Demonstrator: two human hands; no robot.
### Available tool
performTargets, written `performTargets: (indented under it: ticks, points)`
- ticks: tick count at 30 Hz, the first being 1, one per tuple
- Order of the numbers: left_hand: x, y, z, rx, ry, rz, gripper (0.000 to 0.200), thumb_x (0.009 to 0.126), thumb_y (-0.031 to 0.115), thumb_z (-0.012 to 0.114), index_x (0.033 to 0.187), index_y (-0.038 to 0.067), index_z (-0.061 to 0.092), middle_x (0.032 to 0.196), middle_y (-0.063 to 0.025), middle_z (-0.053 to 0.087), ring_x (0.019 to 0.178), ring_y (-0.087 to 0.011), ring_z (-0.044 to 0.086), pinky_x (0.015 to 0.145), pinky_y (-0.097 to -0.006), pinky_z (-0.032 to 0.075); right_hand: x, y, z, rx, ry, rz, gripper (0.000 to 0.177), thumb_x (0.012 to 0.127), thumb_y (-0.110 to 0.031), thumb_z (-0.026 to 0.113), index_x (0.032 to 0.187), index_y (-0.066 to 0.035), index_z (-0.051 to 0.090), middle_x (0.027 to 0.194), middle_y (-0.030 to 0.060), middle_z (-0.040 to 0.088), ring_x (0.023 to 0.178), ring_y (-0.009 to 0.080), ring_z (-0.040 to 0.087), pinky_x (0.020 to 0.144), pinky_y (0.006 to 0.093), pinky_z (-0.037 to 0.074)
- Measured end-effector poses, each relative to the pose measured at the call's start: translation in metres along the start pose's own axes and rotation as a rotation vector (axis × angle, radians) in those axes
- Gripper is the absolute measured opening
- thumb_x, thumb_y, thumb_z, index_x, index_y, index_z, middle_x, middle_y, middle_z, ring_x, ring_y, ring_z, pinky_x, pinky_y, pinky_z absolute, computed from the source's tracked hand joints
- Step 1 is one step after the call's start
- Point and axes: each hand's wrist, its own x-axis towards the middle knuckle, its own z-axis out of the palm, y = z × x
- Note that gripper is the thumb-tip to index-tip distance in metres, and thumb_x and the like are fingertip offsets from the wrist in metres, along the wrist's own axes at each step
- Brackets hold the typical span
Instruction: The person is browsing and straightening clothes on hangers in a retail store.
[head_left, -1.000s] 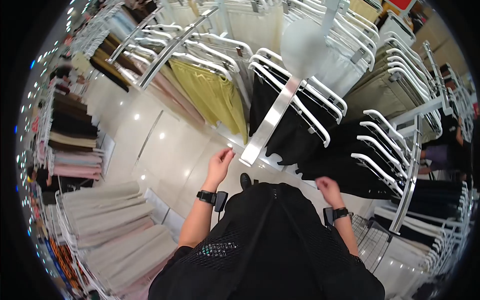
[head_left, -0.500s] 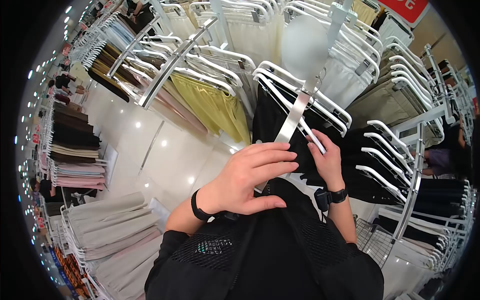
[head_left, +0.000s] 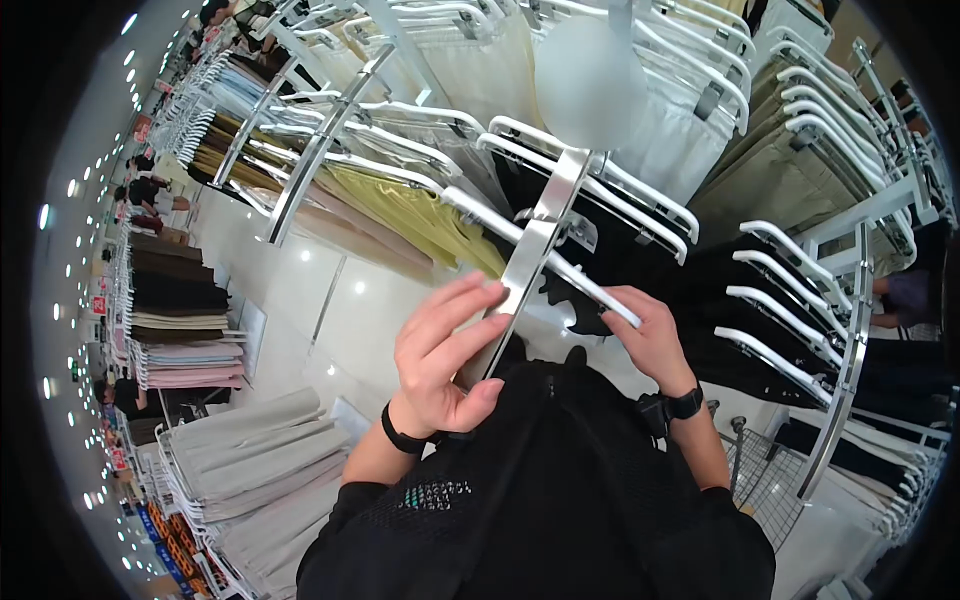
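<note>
My right hand point(head_left: 650, 335) pinches the near end of a white hanger point(head_left: 595, 287) between thumb and fingers. That hanger slants across a silver display rail point(head_left: 540, 225), close to its hook. My left hand point(head_left: 445, 350) is beside the rail's lower end, fingers stretched and apart, fingertips right at the metal edge; it holds nothing. Beyond the hanger, black trousers point(head_left: 523, 188) hang from white hangers on the same rail. Left of them is a yellow-green garment point(head_left: 400, 205), partly overlapped by the hanger's far end.
More trousers on hangers point(head_left: 800, 345) fill a second rail at right. A wire cart point(head_left: 765, 485) stands below it. Folded-looking grey garments point(head_left: 250, 445) hang at lower left. A pale round sign point(head_left: 590, 85) sticks up above the rail. Shiny tiled floor point(head_left: 340, 330) shows at left.
The hanger in my right hand now crosses the rail at a flatter slant, its far end out to the left. My left hand has shifted left and turned more upright along the rail.
</note>
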Motion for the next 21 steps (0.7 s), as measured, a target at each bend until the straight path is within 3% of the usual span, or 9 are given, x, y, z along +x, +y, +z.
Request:
performTargets:
  ticks: [2, 4, 8, 9, 12, 13, 16, 18, 21]
  points:
    - [-0.003, 0.005, -0.001, 0.05, 0.012, 0.001, 0.05, 0.084, 0.039, 0.068, 0.115, 0.0, 0.074, 0.126, -0.0246, 0.068, 0.122, -0.0482, 0.062, 0.101, -0.0516, 0.051, -0.01, -0.007, -0.002, -0.021, -0.095, -0.152, 0.026, 0.09, -0.006, 0.07, 0.115, 0.0, 0.071, 0.106, 0.0134, 0.073, 0.092, 0.0285, 0.071, 0.082, 0.0354, 0.055]
    - [0.007, 0.006, -0.005, 0.108, -0.027, 0.024, 0.053, 0.084, 0.041, 0.069, 0.119, 0.002, 0.073, 0.133, -0.0264, 0.064, 0.131, -0.0509, 0.053, 0.11, -0.0551, 0.042, -0.019, -0.013, -0.006, 0.015, -0.267, -0.088, 0.029, 0.086, -0.005, 0.074, 0.116, -0.004, 0.073, 0.106, 0.0121, 0.074, 0.098, 0.0285, 0.071, 0.086, 0.0364, 0.056]
    - [0.009, -0.004, -0.007, -0.069, -0.277, 0.066, 0.043, 0.083, 0.035, 0.072, 0.112, 0.003, 0.075, 0.117, -0.0167, 0.073, 0.12, -0.039, 0.065, 0.102, -0.0513, 0.051, -0.026, -0.014, -0.004, 0.096, -0.455, -0.063, 0.037, 0.082, -0.012, 0.081, 0.117, -0.002, 0.073, 0.113, 0.0134, 0.075, 0.107, 0.0312, 0.072, 0.094, 0.0378, 0.055]
    - [0.015, -0.003, -0.005, -0.038, -0.251, 0.13, 0.039, 0.085, 0.032, 0.068, 0.105, 0.0, 0.076, 0.101, -0.0147, 0.077, 0.109, -0.0376, 0.071, 0.097, -0.0486, 0.054, -0.021, -0.017, -0.011, 0.094, -0.425, -0.092, 0.041, 0.081, -0.016, 0.082, 0.118, -0.002, 0.072, 0.115, 0.0138, 0.074, 0.108, 0.0303, 0.071, 0.096, 0.038, 0.054]
    - [0.018, -0.004, -0.004, -0.133, -0.303, 0.116, 0.028, 0.082, 0.024, 0.074, 0.101, 0.003, 0.076, 0.083, -0.0079, 0.074, 0.106, -0.0321, 0.073, 0.1, -0.0492, 0.053, -0.011, -0.015, -0.029, 0.084, -0.161, -0.114, 0.046, 0.086, -0.028, 0.078, 0.122, -0.001, 0.07, 0.123, 0.0131, 0.07, 0.114, 0.0241, 0.066, 0.098, 0.0346, 0.051]
    - [0.018, -0.004, -0.005, -0.144, -0.314, 0.12, 0.026, 0.082, 0.023, 0.075, 0.1, 0.004, 0.077, 0.079, -0.0067, 0.071, 0.105, -0.0311, 0.073, 0.101, -0.0487, 0.052, -0.01, -0.012, -0.032, 0.172, 0.05, -0.09, 0.037, 0.087, -0.005, 0.073, 0.123, 0.0, 0.07, 0.124, 0.0103, 0.07, 0.114, 0.0197, 0.065, 0.099, 0.0318, 0.05]
    - [0.016, -0.006, -0.005, -0.172, -0.307, 0.124, 0.022, 0.082, 0.022, 0.076, 0.097, 0.006, 0.077, 0.073, -0.0047, 0.068, 0.104, -0.0291, 0.073, 0.103, -0.0475, 0.051, 0.009, -0.002, -0.033, 0.173, 0.505, -0.165, 0.033, 0.099, -0.009, 0.065, 0.13, 0.001, 0.065, 0.134, 0.0124, 0.065, 0.123, 0.0207, 0.06, 0.105, 0.0327, 0.045]
    - [0.016, -0.008, -0.004, -0.202, -0.31, 0.149, 0.021, 0.082, 0.021, 0.077, 0.097, 0.006, 0.077, 0.073, -0.0048, 0.068, 0.104, -0.0285, 0.073, 0.104, -0.0478, 0.05, 0.023, -0.01, -0.036, -0.225, 0.561, -0.171, 0.033, 0.098, -0.011, 0.067, 0.13, 0.0, 0.065, 0.134, 0.0147, 0.065, 0.124, 0.0235, 0.06, 0.107, 0.0347, 0.044]
    - [0.009, -0.01, -0.003, -0.252, -0.264, 0.146, 0.018, 0.084, 0.018, 0.077, 0.097, 0.006, 0.076, 0.075, -0.0053, 0.069, 0.102, -0.0278, 0.073, 0.104, -0.0481, 0.05, 0.04, 0.009, -0.032, -0.317, 0.435, -0.047, 0.038, 0.098, -0.013, 0.069, 0.133, 0.001, 0.064, 0.132, 0.0157, 0.067, 0.122, 0.0239, 0.062, 0.108, 0.0331, 0.044]
